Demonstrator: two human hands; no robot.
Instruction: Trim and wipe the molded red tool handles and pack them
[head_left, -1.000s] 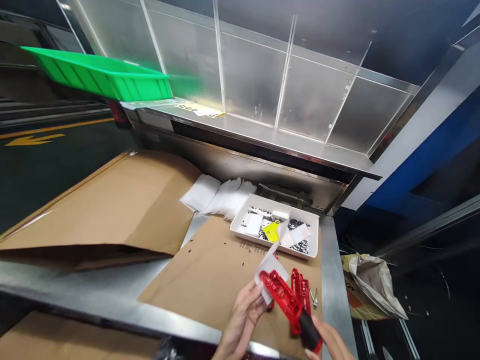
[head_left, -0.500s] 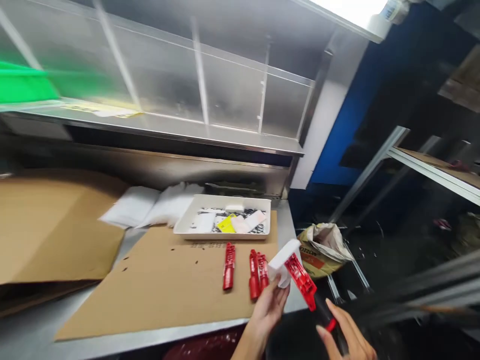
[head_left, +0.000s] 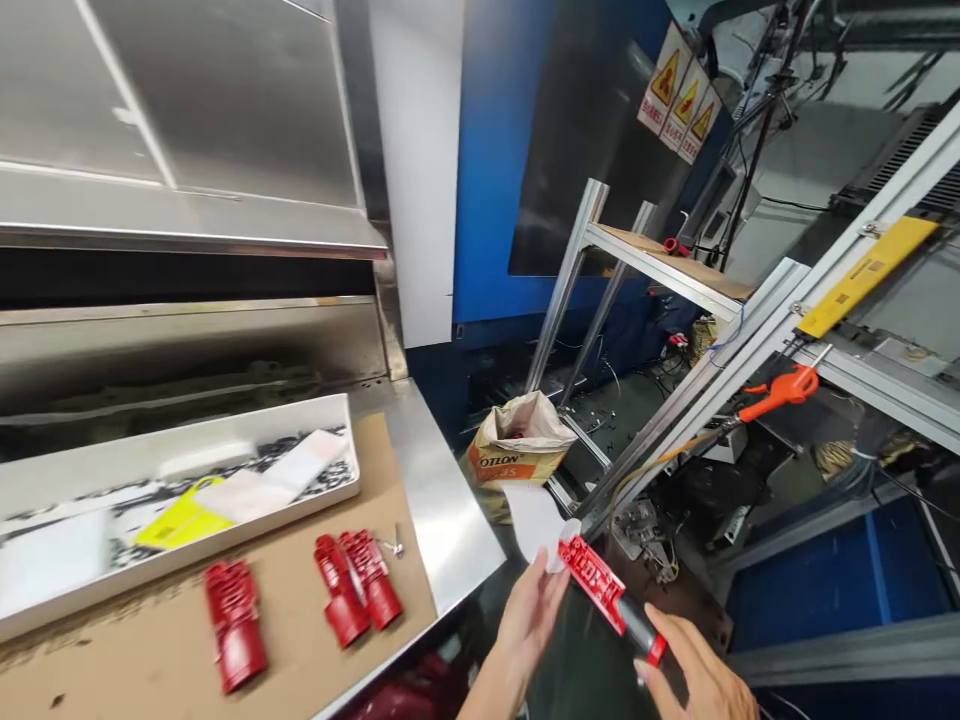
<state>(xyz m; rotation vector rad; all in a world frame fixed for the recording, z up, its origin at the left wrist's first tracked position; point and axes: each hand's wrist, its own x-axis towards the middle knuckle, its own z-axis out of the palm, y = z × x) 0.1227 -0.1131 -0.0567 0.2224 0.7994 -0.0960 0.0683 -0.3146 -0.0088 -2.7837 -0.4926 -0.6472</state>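
My right hand [head_left: 694, 680] grips the dark end of a red plastic handle part [head_left: 604, 595], held out past the right edge of the steel bench. My left hand [head_left: 529, 620] pinches a small white bag [head_left: 532, 520] at the part's red tip. Three more red parts lie on the brown cardboard sheet [head_left: 300, 660]: one alone [head_left: 235, 622] and a pair [head_left: 356, 585] side by side. A small metal screw [head_left: 394, 547] lies next to the pair.
A white tray [head_left: 45, 605] with dark small parts, white slips and a yellow tag stands at the back of the bench. An open brown paper sack [head_left: 517, 445] sits on the floor to the right. Aluminium frames, a blue machine wall and an orange tool [head_left: 780, 390] stand beyond.
The view has swung right, away from the green bin and cardboard. Both hands carried the red part and white bag off the bench's right edge, toward the floor sack.
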